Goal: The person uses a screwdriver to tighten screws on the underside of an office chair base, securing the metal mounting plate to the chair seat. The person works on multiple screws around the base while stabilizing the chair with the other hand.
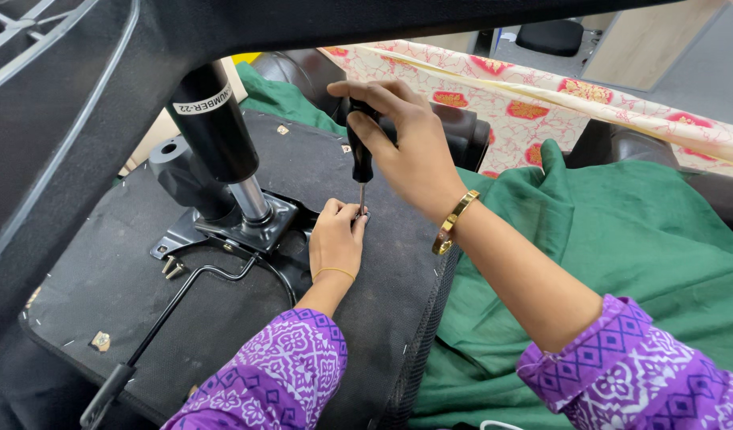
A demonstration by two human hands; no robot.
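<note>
An office chair lies upside down, its black seat underside (103, 279) facing up. My right hand (410, 151) grips the black handle of a screwdriver (360, 159), held upright with its tip down on the seat base. Beside the tip, my left hand (336, 239) pinches something small at the shaft's lower end; a screw there is too small to make out. Just left of my hands sit the metal mounting plate (255, 227) and the black gas-lift column (215, 127) with a white label band.
A thin black adjustment lever (155, 326) runs from the plate toward the lower left. Green cloth (621, 239) covers the surface to the right. A patterned pink and cream fabric (542, 103) lies behind. The chair's dark base (48, 103) arches over the upper left.
</note>
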